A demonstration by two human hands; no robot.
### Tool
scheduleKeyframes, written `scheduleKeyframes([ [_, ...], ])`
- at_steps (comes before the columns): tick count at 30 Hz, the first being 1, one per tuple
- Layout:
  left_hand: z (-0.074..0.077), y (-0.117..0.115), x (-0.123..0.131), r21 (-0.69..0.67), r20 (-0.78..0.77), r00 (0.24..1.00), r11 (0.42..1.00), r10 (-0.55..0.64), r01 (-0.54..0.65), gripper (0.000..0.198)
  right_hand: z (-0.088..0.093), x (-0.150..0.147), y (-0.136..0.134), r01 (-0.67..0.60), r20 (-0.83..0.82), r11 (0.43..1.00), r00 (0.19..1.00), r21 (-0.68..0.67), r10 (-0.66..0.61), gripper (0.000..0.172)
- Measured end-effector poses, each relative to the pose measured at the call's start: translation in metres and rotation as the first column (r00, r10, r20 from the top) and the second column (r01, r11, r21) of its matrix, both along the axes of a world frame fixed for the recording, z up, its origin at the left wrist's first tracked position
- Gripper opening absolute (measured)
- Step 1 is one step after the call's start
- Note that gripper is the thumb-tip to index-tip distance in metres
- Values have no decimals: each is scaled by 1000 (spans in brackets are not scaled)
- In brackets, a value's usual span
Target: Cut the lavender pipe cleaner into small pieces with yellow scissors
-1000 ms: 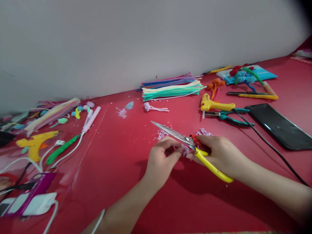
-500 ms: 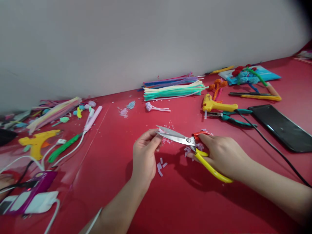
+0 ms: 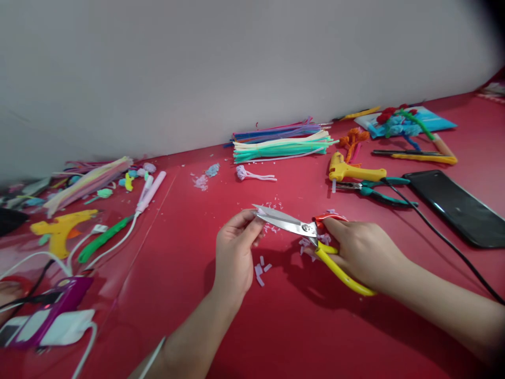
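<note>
My right hand (image 3: 365,250) is wrapped round the scissors (image 3: 290,223), which have one red and one yellow handle. Their blades point left and lie close together, the tips at the fingertips of my left hand (image 3: 236,252). Thumb and forefinger of that hand pinch a small lilac piece of pipe cleaner (image 3: 260,210), mostly hidden by fingers and blades. Short lilac offcuts (image 3: 260,269) lie on the red tabletop (image 3: 315,337) between my hands, with more clippings (image 3: 307,246) under the scissors. Farther back lies a lilac pipe-cleaner bud with two stems (image 3: 252,173).
Bundles of pipe cleaners (image 3: 282,146) lie along the wall. To the right are a yellow glue gun (image 3: 357,171), teal-handled pliers (image 3: 381,195) and a black phone (image 3: 457,208). At left are another glue gun (image 3: 61,231), a pink corded tool (image 3: 152,192) and a purple power strip (image 3: 67,302).
The scissor blades have drawn closer together on the lilac piece. Both hands stay in nearly the same place.
</note>
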State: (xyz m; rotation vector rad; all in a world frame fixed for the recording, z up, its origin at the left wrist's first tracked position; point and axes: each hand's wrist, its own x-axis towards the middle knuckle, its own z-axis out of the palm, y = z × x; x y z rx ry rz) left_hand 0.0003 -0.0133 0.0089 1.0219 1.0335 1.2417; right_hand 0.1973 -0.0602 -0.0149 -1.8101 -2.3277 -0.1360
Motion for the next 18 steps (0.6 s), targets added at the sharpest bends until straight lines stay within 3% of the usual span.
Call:
scheduleKeyframes([
  [18,0,-1,0,8,21,1000,1000,8,-8,4,-1,-1,-1,4,32,999,999,52,-6,39],
])
